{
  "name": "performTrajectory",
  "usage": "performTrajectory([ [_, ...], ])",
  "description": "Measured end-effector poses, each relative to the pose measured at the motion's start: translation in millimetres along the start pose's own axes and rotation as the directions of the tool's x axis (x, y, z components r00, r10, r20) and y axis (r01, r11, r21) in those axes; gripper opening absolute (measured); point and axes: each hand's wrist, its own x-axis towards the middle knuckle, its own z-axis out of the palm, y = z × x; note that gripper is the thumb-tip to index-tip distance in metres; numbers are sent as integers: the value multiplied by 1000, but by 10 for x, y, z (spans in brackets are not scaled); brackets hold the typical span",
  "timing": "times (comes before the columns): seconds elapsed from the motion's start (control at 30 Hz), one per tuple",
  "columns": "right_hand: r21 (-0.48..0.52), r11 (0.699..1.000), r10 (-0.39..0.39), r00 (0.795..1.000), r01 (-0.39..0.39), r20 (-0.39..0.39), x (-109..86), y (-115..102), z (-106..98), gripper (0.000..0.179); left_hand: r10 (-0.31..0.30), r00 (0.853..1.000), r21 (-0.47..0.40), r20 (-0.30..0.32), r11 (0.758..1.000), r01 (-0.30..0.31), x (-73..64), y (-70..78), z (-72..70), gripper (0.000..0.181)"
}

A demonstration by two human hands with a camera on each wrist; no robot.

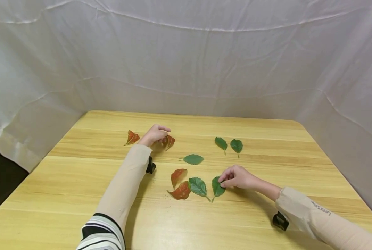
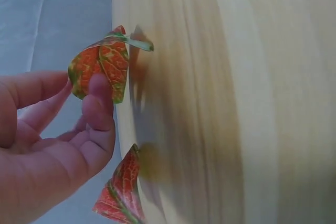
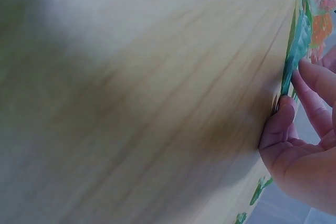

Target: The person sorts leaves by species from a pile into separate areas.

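Observation:
In the left wrist view, my left hand [image 2: 58, 135] holds a red-orange leaf [image 2: 98, 69] with green edges, its thumb over one face and the index finger at the edge. The head view places this left hand [image 1: 156, 134] at the far left of the table, the leaf [image 1: 169, 141] beside its fingers. My right hand [image 1: 238, 177] pinches the edge of a green toothed leaf [image 1: 217, 187] near the table's middle. In the right wrist view, thumb and fingers of the right hand [image 3: 307, 124] meet at that leaf's edge.
Left of my left hand lies another red leaf [image 1: 131, 138]. Two red leaves [image 1: 178, 177] and a green leaf [image 1: 198, 186] cluster mid-table. One green leaf [image 1: 193, 159] lies behind them, and two more [image 1: 221, 142] sit farther back. Pale cloth [image 1: 192, 62] hangs around the wooden table [image 1: 64, 180].

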Motion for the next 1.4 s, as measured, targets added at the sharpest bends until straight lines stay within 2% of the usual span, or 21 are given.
performTrajectory([
  [0.23, -13, 1000, 4, 1000, -4, 1, -1, -5, -12, 13, -48, 995, 48, -90, 997, 53, -103, 110, -6, 32],
  [0.3, -14, 1000, 4, 1000, -4, 3, -2, -6, -17, 13, -45, 992, 55, -114, 997, 52, -136, 167, 1, 30],
  [0.5, -8, 1000, -3, 1000, 3, 4, -1, -10, -23, 13, 26, 982, 75, -189, 997, -12, -242, 340, 44, 24],
  [0.6, -5, 1000, -3, 1000, 3, 3, -1, -7, -20, 13, 86, 977, 85, -197, 994, -71, -285, 386, 58, 23],
  [0.77, -1, 1000, 0, 1000, 0, 4, 5, 7, -14, 13, 183, 972, 127, -146, 978, -165, -347, 393, 74, 23],
  [0.9, 8, 1000, -6, 1000, 6, 6, 13, 17, -10, 13, 228, 968, 182, -106, 961, -207, -424, 384, 96, 22],
  [1.0, 16, 1000, -9, 1000, 9, 12, 15, 22, -9, 13, 272, 959, 217, -78, 944, -250, -489, 376, 124, 21],
  [1.13, 18, 1000, -9, 1000, 9, 16, 14, 29, -11, 13, 336, 942, 232, 0, 916, -327, -543, 336, 176, 19],
  [1.27, 20, 1000, -15, 1000, 14, 13, 21, 43, -11, 13, 358, 929, 227, 92, 901, -370, -578, 294, 227, 17],
  [1.4, 10, 1000, -22, 1000, 22, 12, 27, 55, -10, 12, 370, 917, 223, 149, 891, -396, -613, 264, 260, 15],
])
